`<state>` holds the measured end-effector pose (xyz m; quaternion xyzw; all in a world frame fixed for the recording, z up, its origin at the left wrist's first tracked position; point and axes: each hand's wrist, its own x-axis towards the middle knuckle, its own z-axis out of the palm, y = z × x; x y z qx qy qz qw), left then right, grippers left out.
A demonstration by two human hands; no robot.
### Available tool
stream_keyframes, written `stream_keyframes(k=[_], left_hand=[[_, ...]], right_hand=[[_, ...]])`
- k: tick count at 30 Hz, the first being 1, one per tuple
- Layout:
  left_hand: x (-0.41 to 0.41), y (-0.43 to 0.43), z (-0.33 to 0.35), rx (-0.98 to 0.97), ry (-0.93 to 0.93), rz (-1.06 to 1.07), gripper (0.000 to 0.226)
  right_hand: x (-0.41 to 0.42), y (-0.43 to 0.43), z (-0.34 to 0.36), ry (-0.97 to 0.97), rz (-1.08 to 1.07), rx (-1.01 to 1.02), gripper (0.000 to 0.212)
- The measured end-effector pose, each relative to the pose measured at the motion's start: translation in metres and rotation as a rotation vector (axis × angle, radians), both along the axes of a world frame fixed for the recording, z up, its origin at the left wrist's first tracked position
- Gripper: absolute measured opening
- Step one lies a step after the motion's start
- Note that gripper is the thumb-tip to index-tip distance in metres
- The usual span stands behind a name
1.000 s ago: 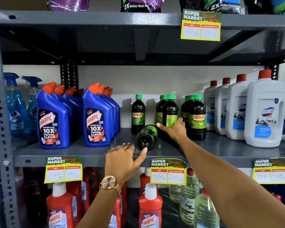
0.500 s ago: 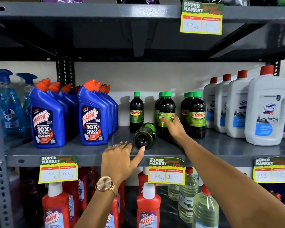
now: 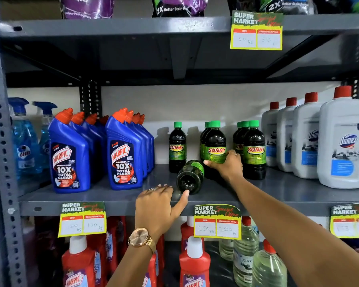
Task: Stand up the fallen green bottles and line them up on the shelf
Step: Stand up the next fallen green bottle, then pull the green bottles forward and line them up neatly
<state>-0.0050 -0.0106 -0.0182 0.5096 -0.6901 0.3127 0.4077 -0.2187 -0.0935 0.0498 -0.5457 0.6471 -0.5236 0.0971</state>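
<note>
One dark green-capped Sunny bottle (image 3: 190,176) lies on its side on the grey middle shelf (image 3: 116,196), its round base facing me. My left hand (image 3: 157,206) rests at the shelf's front edge, thumb tip touching the base of that fallen bottle, fingers spread on the shelf. My right hand (image 3: 226,165) wraps around the lower part of an upright Sunny bottle (image 3: 215,146) just behind the fallen one. A single Sunny bottle (image 3: 177,147) stands to the left. Another upright group (image 3: 253,149) stands to the right.
Blue Harpic bottles (image 3: 123,154) stand in rows on the left, blue spray bottles (image 3: 24,139) beyond them. White Domex jugs (image 3: 343,141) fill the right. Price tags (image 3: 217,222) hang off the shelf edge. Red Harpic bottles (image 3: 194,264) and clear bottles (image 3: 245,251) sit below.
My right hand has closed further around the upright bottle. My left hand stays at the fallen bottle's base. The camera has shifted slightly.
</note>
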Motion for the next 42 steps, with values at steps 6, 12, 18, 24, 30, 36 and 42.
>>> stream_keyframes(k=[6, 12, 18, 24, 30, 36, 42], left_hand=[[0.0, 0.006, 0.005, 0.05, -0.023, -0.001, 0.06], [0.015, 0.007, 0.016, 0.083, -0.071, 0.0, 0.074], [0.025, 0.007, 0.01, 0.075, -0.092, -0.062, 0.062], [0.025, 0.005, 0.005, 0.084, -0.092, -0.037, 0.074], [0.025, 0.0, 0.004, 0.071, -0.07, -0.055, 0.072], [0.025, -0.004, 0.003, 0.053, -0.063, -0.056, 0.073], [0.026, -0.006, 0.0, 0.043, -0.09, -0.042, 0.063]], right_hand=[[0.008, 0.025, 0.01, -0.058, -0.207, -0.184, 0.09], [0.033, 0.052, 0.029, 0.203, 0.133, 0.392, 0.108], [0.059, 0.049, 0.039, 0.011, 0.25, 0.71, 0.076], [0.059, 0.045, 0.004, -0.264, 0.241, 0.202, 0.059], [0.07, 0.035, 0.008, 0.111, 0.086, -0.217, 0.053], [0.082, 0.011, 0.028, 0.189, 0.027, 0.064, 0.086], [0.105, 0.001, 0.011, 0.001, 0.094, 0.015, 0.097]])
